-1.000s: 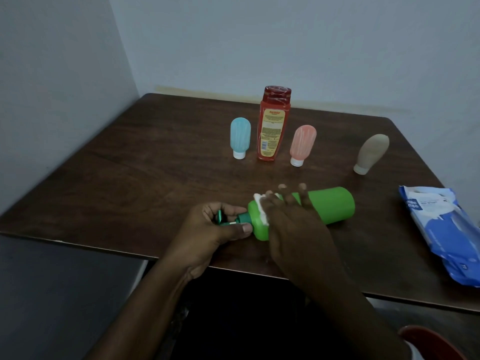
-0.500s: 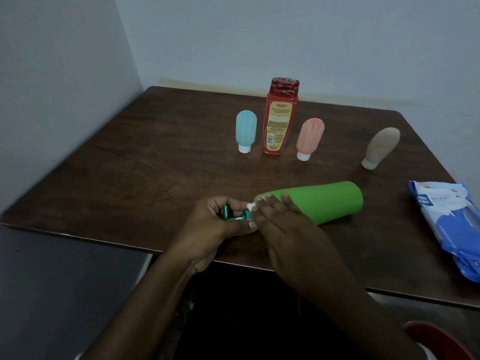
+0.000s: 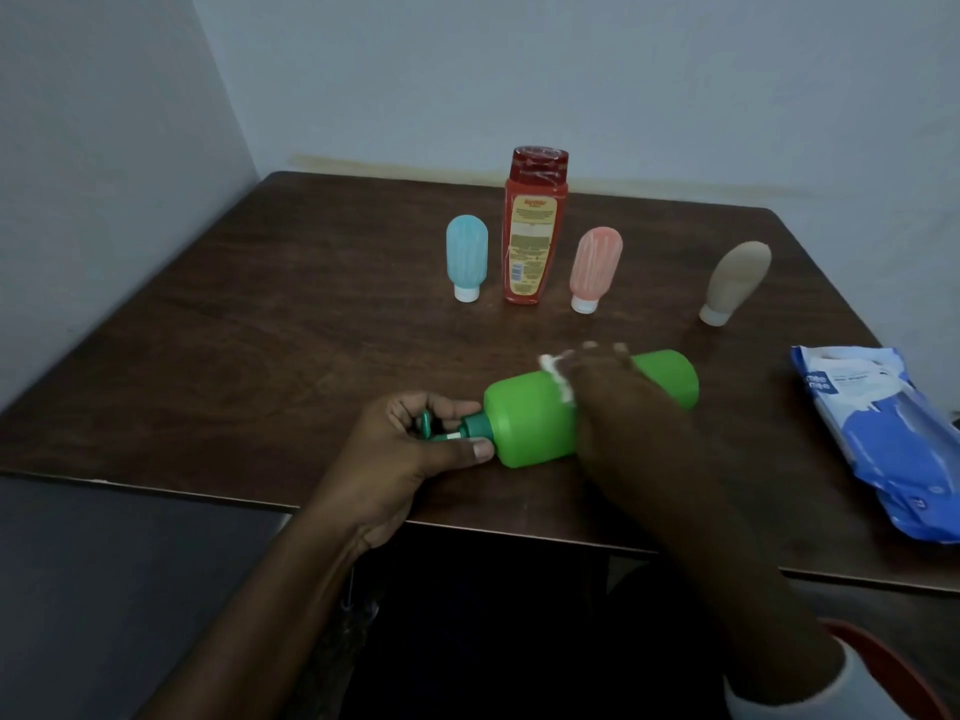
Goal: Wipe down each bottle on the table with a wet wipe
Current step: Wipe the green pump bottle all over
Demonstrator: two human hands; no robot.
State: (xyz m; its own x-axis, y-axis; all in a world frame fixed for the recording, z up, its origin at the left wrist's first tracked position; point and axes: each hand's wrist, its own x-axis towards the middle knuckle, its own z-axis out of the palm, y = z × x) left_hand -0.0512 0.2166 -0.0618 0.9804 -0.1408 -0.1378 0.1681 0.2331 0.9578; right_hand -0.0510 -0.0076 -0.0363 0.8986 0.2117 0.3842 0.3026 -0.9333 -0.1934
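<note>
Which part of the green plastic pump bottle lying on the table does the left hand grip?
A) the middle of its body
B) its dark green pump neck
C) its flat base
B: the left hand curls round the dark green pump neck of the green plastic pump bottle.

The dark brown wooden table carried a far row, left to right: a small blue bottle standing on its white cap, a tall red bottle just beside it, a pink bottle, and, well apart, a leaning beige bottle. A green bottle lay on its side toward the near edge, and a blue wipes pack lay at the right edge
</note>
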